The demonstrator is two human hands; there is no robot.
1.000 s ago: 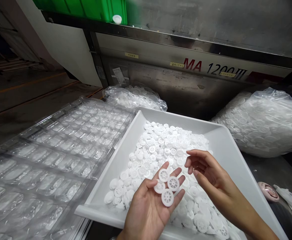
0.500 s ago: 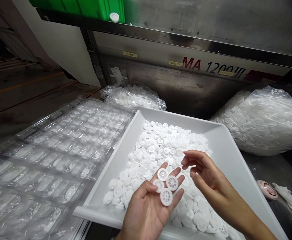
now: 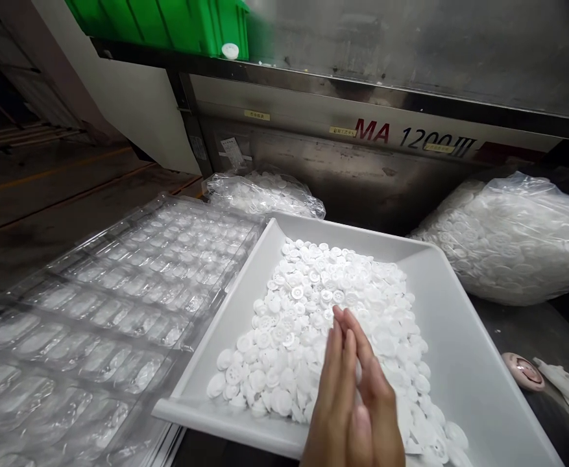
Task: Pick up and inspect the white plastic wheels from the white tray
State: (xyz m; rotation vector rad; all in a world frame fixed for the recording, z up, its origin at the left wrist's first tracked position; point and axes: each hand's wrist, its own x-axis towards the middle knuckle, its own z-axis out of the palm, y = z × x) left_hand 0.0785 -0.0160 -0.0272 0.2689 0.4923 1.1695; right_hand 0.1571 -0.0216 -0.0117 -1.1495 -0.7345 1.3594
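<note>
My left hand (image 3: 335, 389) and my right hand (image 3: 379, 405) are pressed flat together, palm to palm, fingers straight and pointing away from me. They hover over the near part of a white tray (image 3: 464, 363). The tray holds a heap of small white plastic wheels (image 3: 313, 305). Nothing shows between my palms; the wheels that lay on my left palm are hidden there.
Clear blister trays (image 3: 133, 292) with many pockets lie to the left of the white tray. Two plastic bags of white parts sit behind, one small (image 3: 265, 193) and one large (image 3: 512, 240). A grey machine wall (image 3: 411, 133) stands behind, with a green crate (image 3: 167, 19) above. A pink round object (image 3: 522, 370) lies at the right.
My left palm was open and facing up with white wheels on it, and my right hand hung loosely beside it. Now the two hands have closed together, palm against palm, covering the wheels.
</note>
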